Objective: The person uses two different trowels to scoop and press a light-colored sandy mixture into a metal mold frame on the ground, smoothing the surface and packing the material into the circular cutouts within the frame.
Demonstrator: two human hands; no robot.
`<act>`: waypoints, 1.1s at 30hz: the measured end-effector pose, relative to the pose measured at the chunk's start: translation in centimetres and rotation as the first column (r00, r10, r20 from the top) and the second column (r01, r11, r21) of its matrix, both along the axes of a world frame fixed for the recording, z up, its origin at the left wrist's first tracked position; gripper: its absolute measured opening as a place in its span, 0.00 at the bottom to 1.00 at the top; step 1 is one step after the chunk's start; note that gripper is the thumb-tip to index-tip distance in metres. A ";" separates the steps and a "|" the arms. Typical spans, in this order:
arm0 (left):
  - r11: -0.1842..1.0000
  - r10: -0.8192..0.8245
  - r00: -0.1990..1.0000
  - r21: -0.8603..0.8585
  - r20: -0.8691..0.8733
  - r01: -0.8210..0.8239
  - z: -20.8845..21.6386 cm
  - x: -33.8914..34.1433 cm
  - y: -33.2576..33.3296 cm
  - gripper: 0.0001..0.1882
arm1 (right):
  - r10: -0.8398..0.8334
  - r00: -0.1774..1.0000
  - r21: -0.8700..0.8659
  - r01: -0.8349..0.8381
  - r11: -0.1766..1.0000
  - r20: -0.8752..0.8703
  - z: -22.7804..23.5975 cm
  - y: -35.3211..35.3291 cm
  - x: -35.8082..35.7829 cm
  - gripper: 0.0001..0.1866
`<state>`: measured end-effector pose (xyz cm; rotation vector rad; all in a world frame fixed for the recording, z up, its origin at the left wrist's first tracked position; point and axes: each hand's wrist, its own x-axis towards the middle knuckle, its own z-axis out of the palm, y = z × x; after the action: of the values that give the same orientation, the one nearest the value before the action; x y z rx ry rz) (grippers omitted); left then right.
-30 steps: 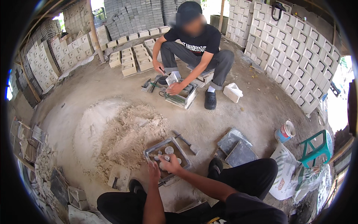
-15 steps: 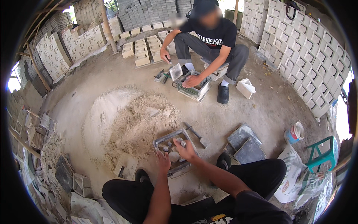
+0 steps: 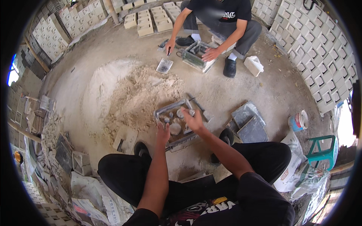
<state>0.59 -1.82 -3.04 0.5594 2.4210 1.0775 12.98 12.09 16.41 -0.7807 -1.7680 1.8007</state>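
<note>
Between my feet lies a rectangular mould [image 3: 169, 107] with a thick grey rim. Inside it are round pale discs [image 3: 175, 129] and small grey knobs [image 3: 166, 119]. My left hand [image 3: 163, 132] is at the mould's near left side, fingers stretched out, holding nothing. Over the mould's right half, my right hand [image 3: 194, 121] is curled round a small grey knob-like piece [image 3: 192, 112]; its lower part is hidden. A hammer-like tool [image 3: 199, 106] lies along the mould's right edge. To the left, a pale flat plate with a dark handle [image 3: 128, 138] rests on the floor.
A heap of pale powder and sand [image 3: 132, 90] spreads beyond the mould. Across from me a seated person holds a trowel [image 3: 164, 66] and touches another mould [image 3: 198, 56]. Grey plates [image 3: 250, 126], a paint bucket [image 3: 298, 120] and a green stool [image 3: 321, 152] stand right.
My view has tilted down. The other person's trowel has swung away from their mould to the floor near the powder. My right hand has stayed over my mould, my left at its side.
</note>
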 end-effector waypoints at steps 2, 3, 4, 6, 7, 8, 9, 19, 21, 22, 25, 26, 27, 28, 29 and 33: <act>1.000 -0.013 1.000 0.028 0.001 0.013 0.6 -1.2 0.3 0.44 | -0.029 0.994 -0.023 0.027 0.999 -0.101 -1.4 0.9 -0.2 0.20; 0.998 -0.022 1.000 0.059 0.005 0.022 0.4 -0.8 0.4 0.44 | -0.040 0.994 -0.021 0.038 0.999 -0.102 -2.0 1.0 0.4 0.20; 0.996 -0.031 0.999 0.089 0.009 0.030 0.2 -0.4 0.2 0.44 | -0.052 0.993 -0.020 0.051 0.999 -0.104 -2.6 1.1 0.7 0.20; 0.998 -0.022 0.998 0.054 0.053 0.019 0.2 -0.1 0.5 0.44 | -0.052 0.994 -0.108 0.042 0.993 -0.091 -2.4 1.6 0.1 0.19; 0.999 -0.015 0.998 0.039 0.067 0.013 0.4 -0.3 0.6 0.44 | -0.033 0.999 -0.003 0.033 0.999 -0.038 -1.6 1.5 0.0 0.19; 0.999 -0.018 0.996 0.039 0.085 0.015 0.2 -0.3 0.3 0.44 | -0.027 0.999 -0.003 0.027 1.000 -0.040 -0.9 1.0 0.5 0.18; 0.998 -0.010 0.997 0.057 0.072 0.006 0.1 -0.9 -0.2 0.44 | -0.016 0.998 -0.008 0.016 1.000 -0.053 -0.1 0.6 0.8 0.17; 0.998 -0.049 0.993 -0.041 0.107 0.054 1.4 -0.1 0.3 0.44 | -0.111 0.990 -0.072 0.117 0.991 0.086 -1.8 2.1 1.4 0.15; 0.998 -0.043 0.994 -0.041 0.096 0.048 1.9 -0.2 1.5 0.44 | -0.060 0.997 -0.001 0.060 0.998 0.049 -1.4 2.4 -0.3 0.22; 0.998 -0.045 0.994 -0.044 0.103 0.050 2.0 -0.3 1.9 0.44 | -0.006 0.999 0.012 0.005 1.000 0.040 -0.9 3.4 0.1 0.22; 0.999 -0.033 0.998 -0.012 0.047 0.034 0.9 -1.6 -0.1 0.45 | -0.061 0.994 -0.040 0.057 0.998 -0.091 1.3 1.4 0.7 0.22; 0.998 -0.058 0.998 0.020 0.029 0.058 0.6 -1.0 0.0 0.45 | -0.066 0.997 -0.084 0.062 0.995 -0.051 0.6 1.7 1.1 0.22; 0.999 -0.044 0.998 0.010 0.040 0.044 0.7 -0.8 0.7 0.45 | -0.065 0.998 -0.113 0.063 0.992 -0.022 0.0 2.7 0.6 0.22; 1.000 -0.029 0.998 0.000 0.050 0.029 1.0 -0.7 1.3 0.45 | -0.081 0.997 -0.109 0.079 0.991 -0.015 -0.6 3.3 0.8 0.22; 1.000 -0.006 0.998 -0.019 0.060 0.007 1.0 -0.7 1.2 0.45 | -0.092 0.996 -0.106 0.090 0.990 -0.011 -0.8 3.7 0.8 0.21; 0.998 -0.022 0.997 -0.063 0.070 0.026 1.9 -0.3 0.2 0.45 | -0.079 0.997 -0.035 0.079 0.996 0.000 0.8 2.3 1.5 0.20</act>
<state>0.24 -1.61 -1.14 0.5199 2.3739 0.9892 14.46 14.38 17.23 -0.8509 -1.6854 1.7840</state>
